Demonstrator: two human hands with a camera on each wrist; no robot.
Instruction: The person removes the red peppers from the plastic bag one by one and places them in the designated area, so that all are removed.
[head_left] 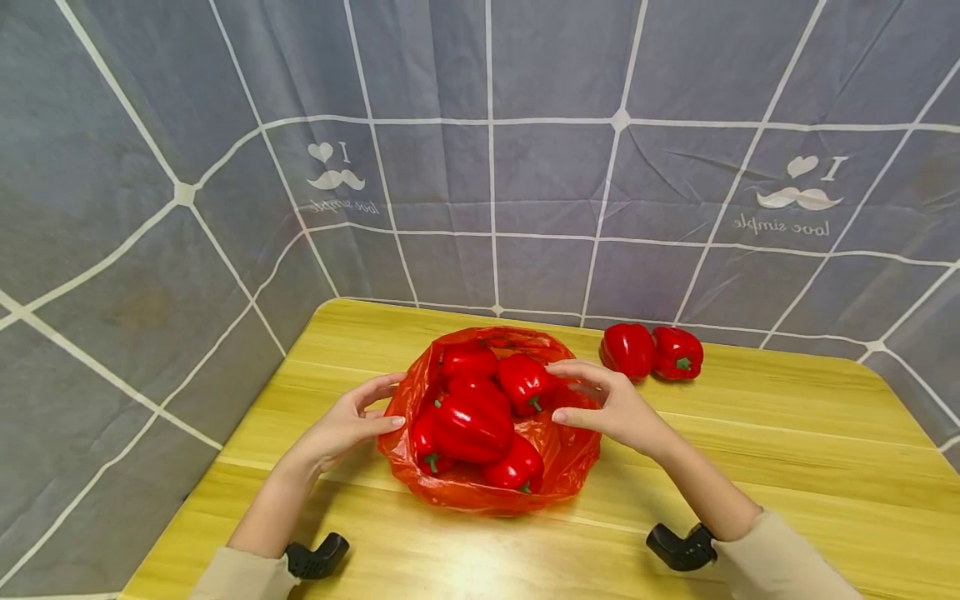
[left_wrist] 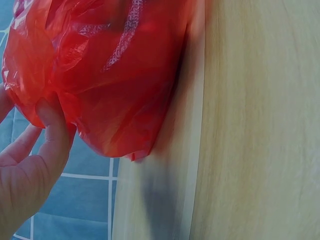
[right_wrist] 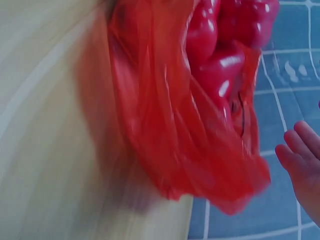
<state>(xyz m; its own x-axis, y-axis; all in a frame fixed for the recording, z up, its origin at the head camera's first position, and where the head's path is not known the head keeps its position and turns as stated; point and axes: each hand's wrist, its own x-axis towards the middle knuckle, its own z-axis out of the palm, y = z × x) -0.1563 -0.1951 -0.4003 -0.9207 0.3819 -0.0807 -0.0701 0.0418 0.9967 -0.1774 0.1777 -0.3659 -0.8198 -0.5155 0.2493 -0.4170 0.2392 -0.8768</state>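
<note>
A red plastic bag (head_left: 495, 498) stands on the table with its mouth spread wide. Several glossy red bell peppers (head_left: 474, 421) with green stems lie inside it. At the bag's left rim, my left hand (head_left: 352, 422) pinches the plastic; the left wrist view shows the thumb (left_wrist: 55, 122) pressed into a fold of it. My right hand (head_left: 611, 406) hovers by the right side of the mouth, near a pepper (head_left: 523, 382). In the right wrist view its fingers (right_wrist: 300, 145) are extended and apart from the bag.
Two more red bell peppers, one (head_left: 627, 351) beside the other (head_left: 678, 353), lie on the wooden table (head_left: 780, 425) behind and right of the bag. A grey curtain (head_left: 547, 175) with white lines hangs along the table's back and left edges.
</note>
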